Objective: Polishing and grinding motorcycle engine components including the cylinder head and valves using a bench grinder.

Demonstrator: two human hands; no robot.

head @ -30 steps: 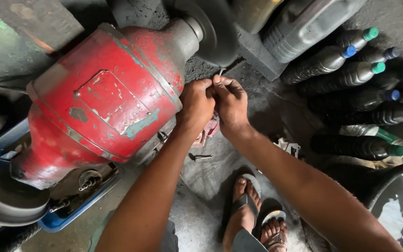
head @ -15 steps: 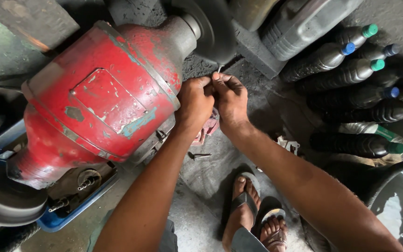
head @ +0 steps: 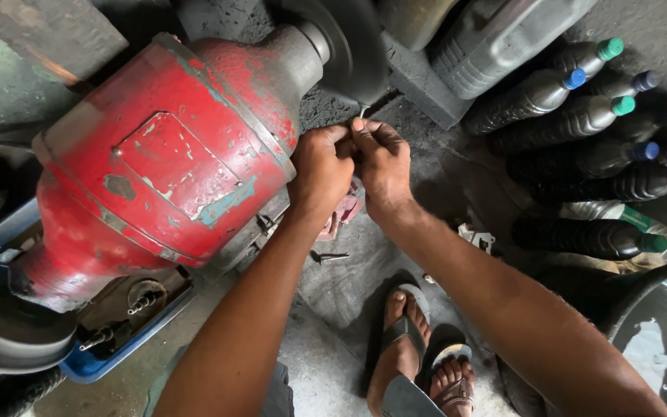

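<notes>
gritty floor below; both my left hand [head: 322, 174] and right hand [head: 382, 166] pinch a small metal piece [head: 362, 113] at the wheel [head: 353, 50]; grinding looks underway, unfinished.

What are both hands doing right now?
Left hand: closed, pinching a small metal piece held at the grinding wheel.
Right hand: closed, pinching the same piece.

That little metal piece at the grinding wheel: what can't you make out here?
- Head view: the small metal piece is too tiny to identify; the fingers of both hands cover most of it.
- The grinding wheel is motion-blurred and cut off by the top edge.
- The dark bottles' contents can't be told.
</notes>
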